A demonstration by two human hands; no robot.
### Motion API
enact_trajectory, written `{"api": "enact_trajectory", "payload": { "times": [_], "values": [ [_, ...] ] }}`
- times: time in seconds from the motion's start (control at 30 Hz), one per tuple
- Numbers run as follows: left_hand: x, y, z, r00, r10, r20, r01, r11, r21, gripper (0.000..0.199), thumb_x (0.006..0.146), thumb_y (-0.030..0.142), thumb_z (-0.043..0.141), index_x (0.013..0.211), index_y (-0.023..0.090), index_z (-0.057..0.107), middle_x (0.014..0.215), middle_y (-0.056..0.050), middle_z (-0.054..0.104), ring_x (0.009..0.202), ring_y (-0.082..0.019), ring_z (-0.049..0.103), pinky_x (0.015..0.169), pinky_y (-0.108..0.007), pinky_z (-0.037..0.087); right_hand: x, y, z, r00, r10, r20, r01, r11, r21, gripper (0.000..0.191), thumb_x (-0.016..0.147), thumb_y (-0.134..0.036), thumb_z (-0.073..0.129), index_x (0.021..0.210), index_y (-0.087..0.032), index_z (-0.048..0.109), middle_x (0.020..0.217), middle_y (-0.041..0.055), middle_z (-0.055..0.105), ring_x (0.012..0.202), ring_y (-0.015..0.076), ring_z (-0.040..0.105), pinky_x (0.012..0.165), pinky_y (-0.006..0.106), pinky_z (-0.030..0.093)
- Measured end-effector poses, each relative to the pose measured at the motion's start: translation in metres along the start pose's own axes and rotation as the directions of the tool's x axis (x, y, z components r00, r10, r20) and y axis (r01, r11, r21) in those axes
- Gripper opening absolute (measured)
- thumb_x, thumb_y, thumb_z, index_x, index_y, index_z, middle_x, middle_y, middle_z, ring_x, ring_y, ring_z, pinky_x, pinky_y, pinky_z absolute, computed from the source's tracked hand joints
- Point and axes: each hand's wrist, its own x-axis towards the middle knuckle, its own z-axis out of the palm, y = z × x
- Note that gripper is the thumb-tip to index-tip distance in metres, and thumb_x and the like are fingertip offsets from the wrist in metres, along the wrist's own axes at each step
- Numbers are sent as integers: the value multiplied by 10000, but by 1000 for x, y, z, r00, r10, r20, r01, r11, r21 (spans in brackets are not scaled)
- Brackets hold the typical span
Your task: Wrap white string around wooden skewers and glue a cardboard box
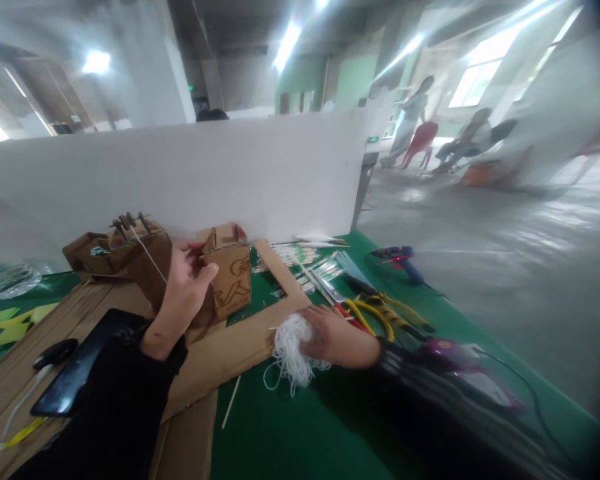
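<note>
My right hand (330,333) is closed on a loose bundle of white string (295,347), which lies over a cardboard strip (230,353) and the green tabletop (260,427). A thin stick shows beside the bundle. My left hand (193,277) is raised in front of a cardboard box (233,277) with brown markings, its fingers bent and apart, with nothing visible between them. To its left, a second cardboard box (150,260) has several dark sticks (127,223) on top and a white strand hanging toward my left wrist.
Yellow-handled scissors (375,320), pliers (405,313) and a glue gun (403,260) lie at the right. A phone (87,360) and a black mouse (55,353) are at the left. A white partition (205,173) stands behind; two people are far right.
</note>
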Motion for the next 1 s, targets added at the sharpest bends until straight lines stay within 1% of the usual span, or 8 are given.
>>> {"api": "enact_trajectory", "payload": {
  "times": [0.13,0.4,0.53,0.63,0.73,0.8,0.9,1.0],
  "values": [
    [7,-32,-3,999,47,16,-48,995,91,411,731,205,686,1057,210,437,1022,-50,591,899,-166,603,831,-311,472,3,3,10,999,8,-33,-11,995,-103,388,786,-337,608,1136,-170,618,1110,127,614,1036,319,514,929,488,361],
    [14,-43,-2,992,123,43,-126,987,95,485,775,232,665,1166,209,380,984,-63,624,880,-173,631,831,-325,490,7,-4,12,995,23,-98,-27,999,-46,202,764,-249,603,926,-138,651,956,119,653,909,270,561,839,412,408],
    [19,-53,1,998,54,19,-56,988,145,438,770,258,669,1126,194,421,1021,-81,632,949,-197,633,871,-343,479,5,-5,3,982,109,-154,-63,958,280,201,821,-283,553,950,-151,633,884,81,685,784,211,616,724,332,472],
    [16,-59,0,999,-42,32,36,984,173,451,752,241,678,1117,188,418,1051,-99,624,971,-221,634,878,-374,485,3,0,-3,965,198,-171,-39,756,654,227,793,-351,603,901,-158,650,785,53,697,718,207,633,652,320,496],
    [0,-53,1,999,4,-35,3,978,210,527,724,203,698,1152,202,390,1207,-117,531,1106,-234,565,959,-393,442,3,3,-4,964,229,-134,5,488,873,308,703,-427,686,844,-154,667,667,42,679,629,205,631,586,318,497],
    [-21,-40,6,960,200,-194,-128,935,331,525,743,194,676,1186,204,395,1285,-116,455,1216,-239,465,1055,-407,351,4,2,-2,965,229,-125,19,416,909,341,662,-438,718,843,-153,673,650,44,676,611,204,631,577,318,496],
    [-63,-14,22,959,240,-149,-165,904,394,496,750,202,672,1186,230,438,1272,-89,434,1212,-257,436,1077,-419,314,3,-9,1,964,225,-143,25,457,889,321,699,-417,694,862,-142,662,708,56,688,638,204,631,595,321,498],
    [-101,3,45,987,-69,144,32,969,245,564,730,223,709,1224,239,437,1231,-100,486,1129,-274,504,999,-422,395,0,-25,6,949,201,-242,73,606,792,257,755,-333,648,933,-149,629,850,61,690,744,201,623,687,329,500]
  ]
}}
